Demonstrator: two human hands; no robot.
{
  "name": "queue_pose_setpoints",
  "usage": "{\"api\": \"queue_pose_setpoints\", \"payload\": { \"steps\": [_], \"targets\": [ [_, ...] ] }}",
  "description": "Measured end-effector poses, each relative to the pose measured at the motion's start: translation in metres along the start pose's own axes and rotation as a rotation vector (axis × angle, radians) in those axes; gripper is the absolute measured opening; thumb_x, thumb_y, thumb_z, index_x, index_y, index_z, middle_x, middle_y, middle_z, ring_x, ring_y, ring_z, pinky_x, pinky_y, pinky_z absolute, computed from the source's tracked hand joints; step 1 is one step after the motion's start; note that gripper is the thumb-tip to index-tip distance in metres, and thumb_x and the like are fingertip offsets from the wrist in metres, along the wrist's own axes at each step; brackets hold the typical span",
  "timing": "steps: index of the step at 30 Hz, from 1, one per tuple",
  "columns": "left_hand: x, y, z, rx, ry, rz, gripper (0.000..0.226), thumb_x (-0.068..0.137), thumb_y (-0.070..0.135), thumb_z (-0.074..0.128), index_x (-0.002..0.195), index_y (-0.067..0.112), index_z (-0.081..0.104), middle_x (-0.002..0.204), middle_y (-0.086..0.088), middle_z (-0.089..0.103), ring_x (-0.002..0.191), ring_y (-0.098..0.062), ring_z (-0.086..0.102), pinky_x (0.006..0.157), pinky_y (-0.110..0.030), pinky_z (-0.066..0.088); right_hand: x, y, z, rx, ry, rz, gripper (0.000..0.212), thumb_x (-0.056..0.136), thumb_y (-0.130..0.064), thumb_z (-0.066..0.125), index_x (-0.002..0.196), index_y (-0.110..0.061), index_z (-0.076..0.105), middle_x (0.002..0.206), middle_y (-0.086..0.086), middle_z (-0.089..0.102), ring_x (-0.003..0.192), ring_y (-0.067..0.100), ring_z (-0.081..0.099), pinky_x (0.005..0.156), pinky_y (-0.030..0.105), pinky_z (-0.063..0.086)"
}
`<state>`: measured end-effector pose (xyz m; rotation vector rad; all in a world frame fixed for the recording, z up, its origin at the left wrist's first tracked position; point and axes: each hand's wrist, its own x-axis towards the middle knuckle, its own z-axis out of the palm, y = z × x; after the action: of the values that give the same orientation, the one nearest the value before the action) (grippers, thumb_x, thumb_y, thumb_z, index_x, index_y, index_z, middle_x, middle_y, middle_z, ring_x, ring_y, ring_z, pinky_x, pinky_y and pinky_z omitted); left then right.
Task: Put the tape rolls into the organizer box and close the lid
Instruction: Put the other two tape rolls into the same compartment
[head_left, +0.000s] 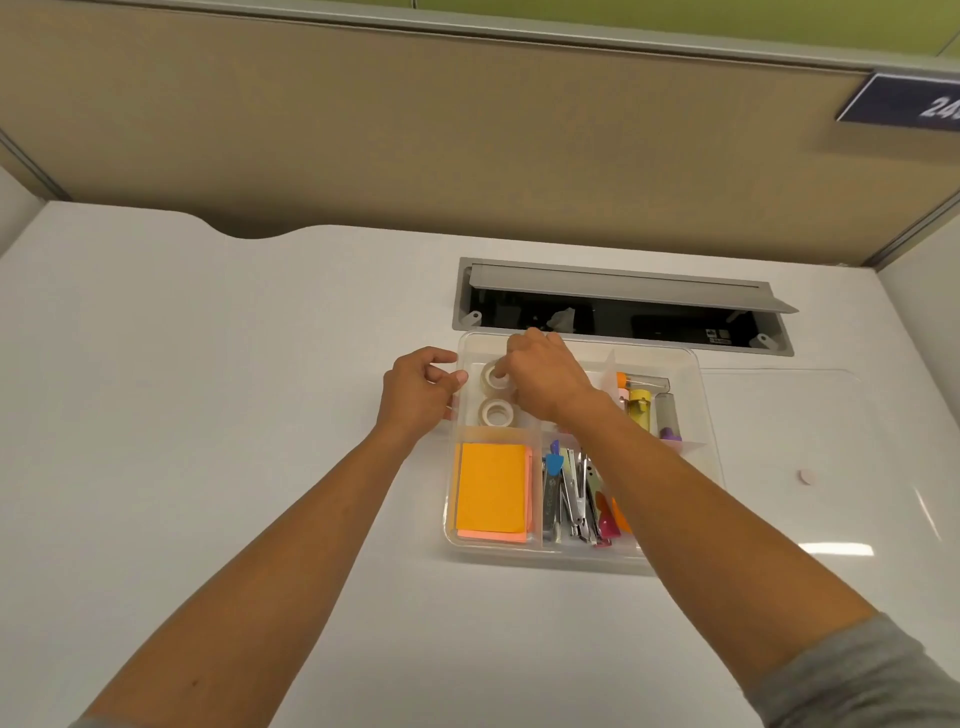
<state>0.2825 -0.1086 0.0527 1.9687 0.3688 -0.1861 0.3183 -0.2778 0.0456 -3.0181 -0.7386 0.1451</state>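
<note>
A clear plastic organizer box (698, 410) lies open on the white desk. Two whitish tape rolls lie in its far left compartment: the far tape roll (492, 378) and the near tape roll (496, 413). My right hand (545, 382) reaches into that compartment, fingertips pinched on the far roll. My left hand (418, 395) rests against the box's left wall, fingers curled at its rim. The clear lid (810, 441) lies flat on the desk, right of the box.
Orange and pink sticky notes (491, 491) fill the near left compartment; nail clippers and clips (576, 493) sit beside them; small tubes (641, 408) lie far right. An open cable hatch (618, 306) lies behind the box. A small pink disc (808, 476) rests at the right.
</note>
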Motion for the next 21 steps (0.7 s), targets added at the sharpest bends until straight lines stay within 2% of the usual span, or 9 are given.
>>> {"api": "queue_pose_setpoints", "payload": {
  "steps": [4,8,10,12,14,17,21],
  "targets": [
    [-0.002,0.002,-0.003,-0.004,-0.028,0.006,0.029,0.086,0.017,0.067,0.115,0.013,0.063,0.089,-0.011,0.068,0.074,-0.025,0.07,0.072,-0.043,0.061,-0.034,0.007,-0.019,0.213,0.205,0.127,0.033,0.081,-0.014,0.072,0.114,-0.018,0.066,0.112,0.007,0.063,0.106,0.026,0.05,0.089,0.037,0.034],
    [-0.003,0.004,-0.005,0.052,-0.041,0.014,0.032,0.087,0.02,0.066,0.118,0.013,0.061,0.095,-0.013,0.069,0.074,-0.024,0.069,0.07,-0.038,0.06,-0.108,0.011,-0.024,0.533,0.532,0.482,0.02,0.087,-0.023,0.067,0.106,-0.019,0.069,0.111,0.004,0.066,0.105,0.022,0.054,0.091,0.037,0.04],
    [-0.005,0.006,-0.005,0.086,-0.045,0.029,0.034,0.088,0.021,0.065,0.121,0.011,0.06,0.1,-0.015,0.069,0.076,-0.025,0.068,0.07,-0.036,0.059,-0.151,0.015,-0.019,0.588,0.674,0.634,0.017,0.088,-0.022,0.065,0.105,-0.018,0.068,0.11,0.004,0.067,0.103,0.021,0.056,0.089,0.037,0.045],
    [-0.008,0.008,-0.005,0.111,-0.05,0.049,0.039,0.089,0.025,0.063,0.124,0.01,0.058,0.107,-0.015,0.068,0.084,-0.027,0.066,0.076,-0.039,0.058,-0.191,0.02,-0.011,0.566,0.807,0.761,0.014,0.088,-0.019,0.065,0.101,-0.017,0.067,0.105,0.005,0.068,0.099,0.021,0.058,0.086,0.035,0.046],
    [-0.013,0.011,-0.006,0.146,-0.048,0.056,0.047,0.09,0.033,0.061,0.13,0.01,0.055,0.118,-0.015,0.064,0.101,-0.031,0.063,0.09,-0.047,0.053,-0.227,0.026,-0.002,0.594,0.908,0.924,0.014,0.087,-0.015,0.065,0.101,-0.015,0.067,0.102,0.006,0.068,0.096,0.022,0.06,0.084,0.037,0.048],
    [-0.023,0.014,-0.007,0.212,-0.034,0.067,0.053,0.09,0.041,0.057,0.135,0.014,0.05,0.135,-0.013,0.055,0.12,-0.031,0.053,0.101,-0.045,0.044,-0.269,0.034,0.014,0.646,0.975,1.175,0.012,0.086,-0.015,0.063,0.098,-0.015,0.067,0.097,0.005,0.066,0.09,0.023,0.06,0.08,0.035,0.046],
    [-0.053,0.007,-0.009,0.255,-0.056,0.067,0.051,0.09,0.039,0.059,0.135,0.016,0.05,0.137,-0.012,0.053,0.118,-0.029,0.055,0.098,-0.041,0.042,-0.3,0.037,0.03,0.679,0.926,1.459,0.013,0.084,-0.017,0.062,0.096,-0.015,0.065,0.099,0.008,0.063,0.095,0.031,0.058,0.08,0.04,0.044]
  ]
}}
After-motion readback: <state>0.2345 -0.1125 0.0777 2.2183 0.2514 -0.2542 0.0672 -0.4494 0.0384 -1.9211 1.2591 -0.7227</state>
